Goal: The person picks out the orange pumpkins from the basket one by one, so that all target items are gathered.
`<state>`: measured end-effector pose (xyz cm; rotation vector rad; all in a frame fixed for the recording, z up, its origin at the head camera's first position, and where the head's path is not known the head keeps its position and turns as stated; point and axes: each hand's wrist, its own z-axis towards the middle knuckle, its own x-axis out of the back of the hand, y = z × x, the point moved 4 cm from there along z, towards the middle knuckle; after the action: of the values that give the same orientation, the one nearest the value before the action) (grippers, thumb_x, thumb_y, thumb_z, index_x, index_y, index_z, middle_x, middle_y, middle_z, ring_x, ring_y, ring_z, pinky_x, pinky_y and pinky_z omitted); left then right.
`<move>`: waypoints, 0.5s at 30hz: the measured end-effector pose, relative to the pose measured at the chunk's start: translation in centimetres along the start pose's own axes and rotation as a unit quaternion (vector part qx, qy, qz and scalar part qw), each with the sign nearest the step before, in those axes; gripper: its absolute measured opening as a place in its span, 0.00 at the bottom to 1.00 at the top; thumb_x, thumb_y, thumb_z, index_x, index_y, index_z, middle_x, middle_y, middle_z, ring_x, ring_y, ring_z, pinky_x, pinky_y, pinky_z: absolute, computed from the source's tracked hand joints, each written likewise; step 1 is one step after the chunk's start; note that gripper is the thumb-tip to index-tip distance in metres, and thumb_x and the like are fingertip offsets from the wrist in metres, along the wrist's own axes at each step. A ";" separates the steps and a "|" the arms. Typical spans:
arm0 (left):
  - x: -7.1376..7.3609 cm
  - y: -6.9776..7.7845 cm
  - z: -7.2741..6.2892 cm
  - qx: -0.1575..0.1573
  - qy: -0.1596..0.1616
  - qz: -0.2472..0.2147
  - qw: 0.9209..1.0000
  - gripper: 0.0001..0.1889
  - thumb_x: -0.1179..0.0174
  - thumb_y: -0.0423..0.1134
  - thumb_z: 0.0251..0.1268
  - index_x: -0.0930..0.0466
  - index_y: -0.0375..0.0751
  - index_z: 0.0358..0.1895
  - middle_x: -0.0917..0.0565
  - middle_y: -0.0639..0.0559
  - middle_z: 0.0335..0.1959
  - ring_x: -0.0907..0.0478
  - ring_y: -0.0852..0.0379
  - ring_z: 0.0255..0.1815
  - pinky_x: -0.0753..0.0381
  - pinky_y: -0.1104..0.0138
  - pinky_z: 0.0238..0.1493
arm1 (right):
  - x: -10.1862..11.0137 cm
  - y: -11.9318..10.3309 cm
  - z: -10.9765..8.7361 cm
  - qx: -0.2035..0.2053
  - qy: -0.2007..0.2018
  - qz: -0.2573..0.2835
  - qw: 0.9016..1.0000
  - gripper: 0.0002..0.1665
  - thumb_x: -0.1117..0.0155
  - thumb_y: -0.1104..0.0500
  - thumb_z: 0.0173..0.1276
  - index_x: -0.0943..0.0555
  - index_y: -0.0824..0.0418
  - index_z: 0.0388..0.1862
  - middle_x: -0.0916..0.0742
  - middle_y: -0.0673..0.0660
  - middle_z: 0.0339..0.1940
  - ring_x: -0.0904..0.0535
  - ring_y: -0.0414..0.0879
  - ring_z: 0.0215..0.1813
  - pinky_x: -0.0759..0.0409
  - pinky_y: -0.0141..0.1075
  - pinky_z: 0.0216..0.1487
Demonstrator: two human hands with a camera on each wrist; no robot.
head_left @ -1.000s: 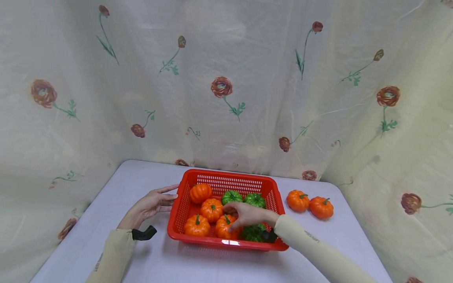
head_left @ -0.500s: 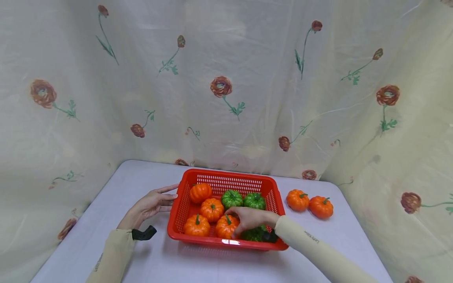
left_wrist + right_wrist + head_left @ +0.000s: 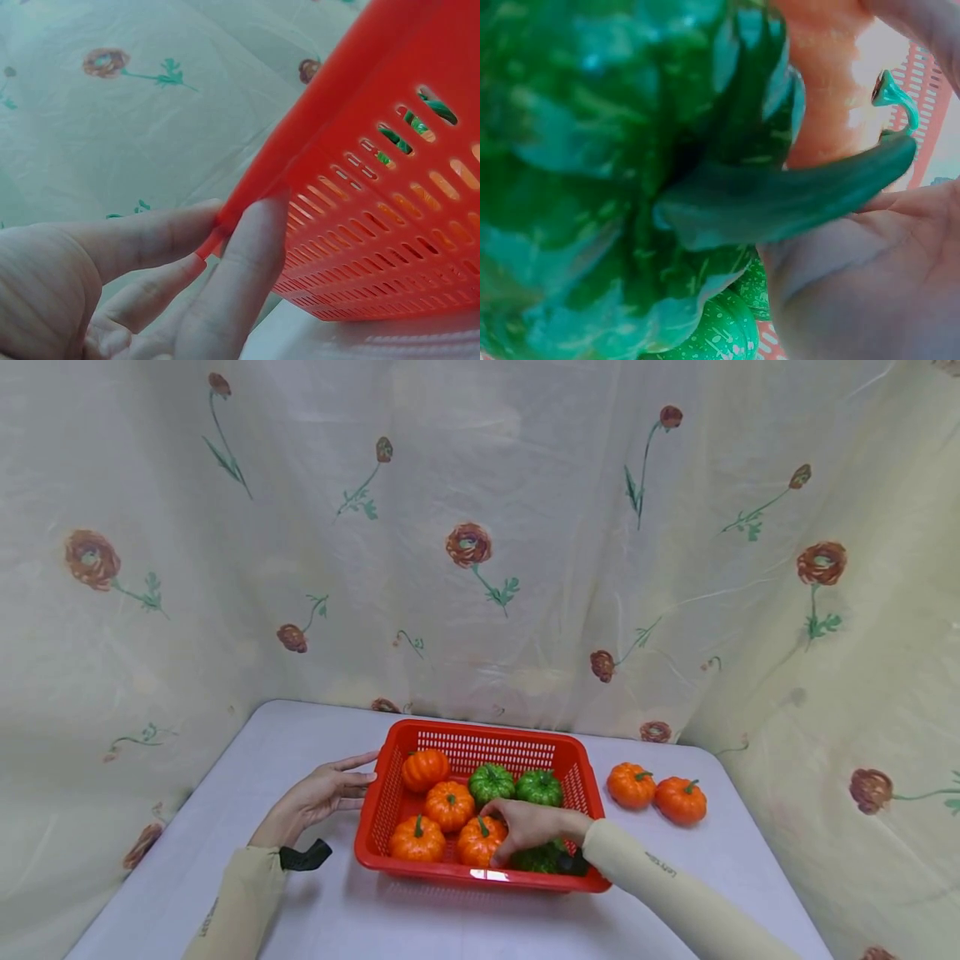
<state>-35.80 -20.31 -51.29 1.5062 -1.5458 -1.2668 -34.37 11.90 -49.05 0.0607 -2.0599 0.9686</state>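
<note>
A: What does the orange pumpkin look like?
B: Glossy, squat and ribbed, with a green stem. It sits at the near side of the red basket, its right part hidden by the right hand.
A: And that grip?
B: Spread about the pumpkin's width and holding it, thumb on the near side, fingers on the far. I can't tell whether it touches the basket floor.
A: The left hand?
B: Its grip is narrow, pinching the smooth rim above slotted walls.
A: What fills the right wrist view?
B: A speckled green pumpkin, deeply lobed, curved-stemmed, blurred and cut off at the left.
</note>
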 end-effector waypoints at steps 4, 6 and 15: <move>-0.1 0.0 0.0 -0.002 -0.005 -0.001 1.000 0.32 0.38 0.37 0.64 0.36 0.46 0.72 0.15 0.46 0.47 0.14 0.52 0.41 0.14 0.58 0.46 | 0.1 0.0 0.0 0.000 0.010 0.008 1.000 0.39 0.22 0.54 0.50 0.29 0.60 0.60 0.20 0.52 0.51 0.24 0.42 0.51 0.22 0.40 0.59; -0.1 0.0 0.0 -0.002 -0.006 -0.002 1.000 0.32 0.38 0.36 0.65 0.36 0.46 0.72 0.15 0.46 0.47 0.14 0.52 0.41 0.14 0.58 0.46 | 0.2 0.0 0.0 -0.001 0.013 0.015 1.000 0.41 0.23 0.54 0.51 0.29 0.61 0.63 0.20 0.54 0.54 0.24 0.43 0.52 0.23 0.42 0.60; -0.1 0.0 -0.1 -0.002 -0.008 -0.002 1.000 0.32 0.38 0.37 0.65 0.36 0.46 0.72 0.15 0.46 0.48 0.14 0.52 0.41 0.14 0.58 0.46 | 0.8 -0.2 -0.4 -0.001 0.014 0.032 0.999 0.40 0.24 0.54 0.53 0.29 0.59 0.63 0.21 0.53 0.55 0.25 0.44 0.54 0.24 0.44 0.63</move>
<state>-35.73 -20.23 -51.26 1.5015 -1.5513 -1.2867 -34.56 12.23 -48.20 -0.0187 -2.0478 1.0013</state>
